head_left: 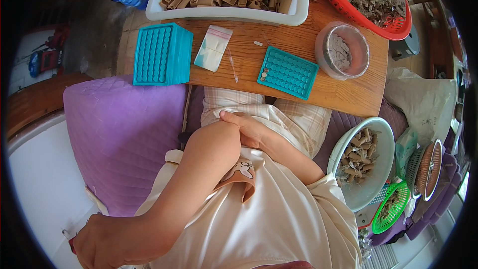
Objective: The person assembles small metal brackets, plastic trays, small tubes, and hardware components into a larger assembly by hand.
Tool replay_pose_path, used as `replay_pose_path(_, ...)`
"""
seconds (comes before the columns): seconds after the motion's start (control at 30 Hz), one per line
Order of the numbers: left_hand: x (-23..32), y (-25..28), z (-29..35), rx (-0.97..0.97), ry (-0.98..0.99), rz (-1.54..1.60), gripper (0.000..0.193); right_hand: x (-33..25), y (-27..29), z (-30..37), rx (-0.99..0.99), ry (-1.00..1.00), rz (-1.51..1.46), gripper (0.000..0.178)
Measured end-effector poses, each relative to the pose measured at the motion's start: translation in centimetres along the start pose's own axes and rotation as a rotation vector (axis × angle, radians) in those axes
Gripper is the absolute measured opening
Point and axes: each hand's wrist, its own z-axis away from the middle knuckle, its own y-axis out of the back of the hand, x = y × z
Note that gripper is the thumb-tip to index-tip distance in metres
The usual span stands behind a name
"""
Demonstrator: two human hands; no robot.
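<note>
My left arm is bent, with its elbow over my lap. At the lower left, my left hand (pixel 112 241) is closed with its fingers curled; a small dark red piece (pixel 72 245) shows at its far edge, too little to name. My right hand (pixel 249 128) lies on my lap against my left elbow, its visible fingers stretched out and the others hidden behind the arm. Ahead on the wooden table (pixel 239 83) lies a shallow teal dimpled tray (pixel 286 74) with a few small round pieces at one corner. A stack of teal trays (pixel 162 55) stands to the left.
A plastic packet (pixel 214 47) lies between the trays. Behind stands a white bin (pixel 229 16) of brown curved pieces. At the right are a lined tub (pixel 343 52), a red basket (pixel 398 30) and a pale basin (pixel 383 169) of brown pieces. A purple cushion (pixel 119 139) is at my left.
</note>
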Motion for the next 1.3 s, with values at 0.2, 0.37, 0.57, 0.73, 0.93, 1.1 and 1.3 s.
replay_pose_path(0.2,-0.3,0.0,0.6,-0.013,0.016,-0.028,0.009,0.4,-0.2,-0.2,0.078,0.121,0.108,0.045)
replay_pose_path(0.37,-0.5,-0.1,0.8,-0.02,0.031,-0.045,0.009,1.4,0.4,-1.4,0.019,-0.049,0.011,0.05)
replay_pose_path(0.57,-0.7,-0.2,1.2,-0.035,0.047,-0.073,0.01,0.7,0.5,-0.6,-0.011,0.077,0.273,0.051)
replay_pose_path(0.73,-0.9,-0.2,1.6,-0.038,0.065,-0.089,0.01,1.2,-0.4,-1.1,0.096,0.256,0.191,0.051)
replay_pose_path(0.93,-1.3,-0.2,1.9,-0.049,0.085,-0.105,0.011,1.3,0.3,-1.5,0.038,0.236,0.301,0.048)
replay_pose_path(1.1,-1.4,-0.2,2.2,-0.058,0.102,-0.123,0.012,0.7,-1.0,-0.7,0.296,0.494,0.882,0.034)
replay_pose_path(1.3,-1.7,-0.2,2.4,-0.072,0.121,-0.143,0.012,-0.2,-2.6,0.8,0.327,0.668,1.079,0.025)
